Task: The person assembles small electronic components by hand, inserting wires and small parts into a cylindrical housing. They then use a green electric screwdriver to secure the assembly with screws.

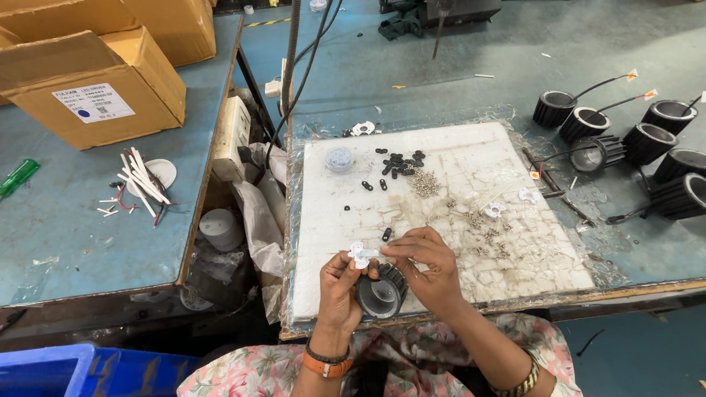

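Note:
My left hand (340,283) grips a black finned round lamp housing (382,292) at the near edge of a white plastic-wrapped board (456,162). My right hand (426,265) pinches a small white plastic piece (361,254) just above the housing, and the left fingertips touch it too. On the board beyond lie a pile of small black parts (401,163), a heap of small silver screws (424,182), a small round clear cap (339,159) and more scattered screws (489,231).
Several black finned housings with wires (647,143) stand at the right. Cardboard boxes (88,81), white sticks (143,180) and a green tool (18,176) lie on the blue table at left. A power strip (230,140) sits in the gap. A blue bin (66,371) is at bottom left.

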